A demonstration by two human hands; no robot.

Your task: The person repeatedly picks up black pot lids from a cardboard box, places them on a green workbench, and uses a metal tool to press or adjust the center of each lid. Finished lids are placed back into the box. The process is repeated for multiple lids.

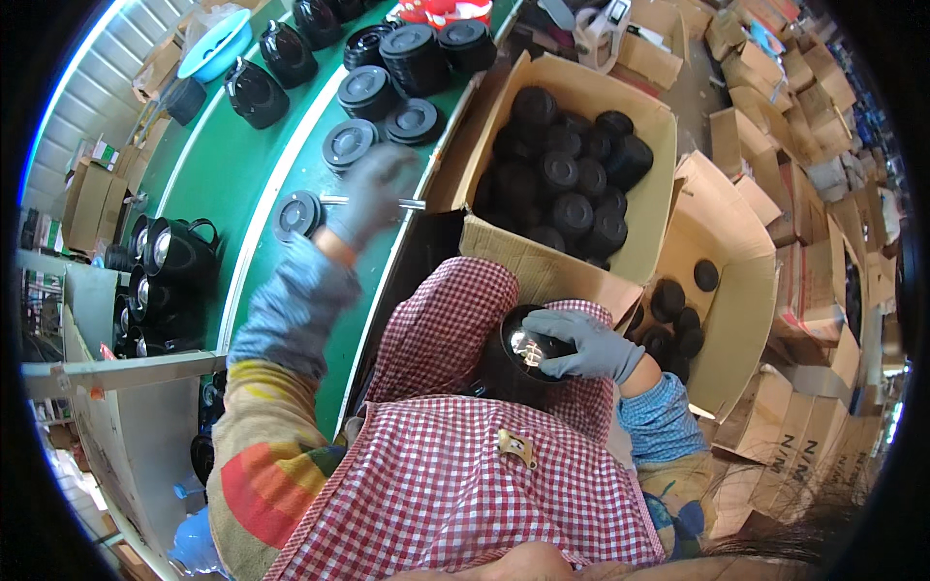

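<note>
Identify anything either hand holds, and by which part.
Right hand: the glossy black jug, by its right-hand edge. Left hand: blurred near a metal rod; whether it holds anything cannot be told.

Left arm (281, 315) outstretched, left hand (373, 198) blurred — perhaps half-curled, right hand (593, 349) lower, fingers (560, 323) bent

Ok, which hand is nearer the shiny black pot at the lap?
Right: the right hand is on the pot; the left hand is away from it, over the green surface.
</note>
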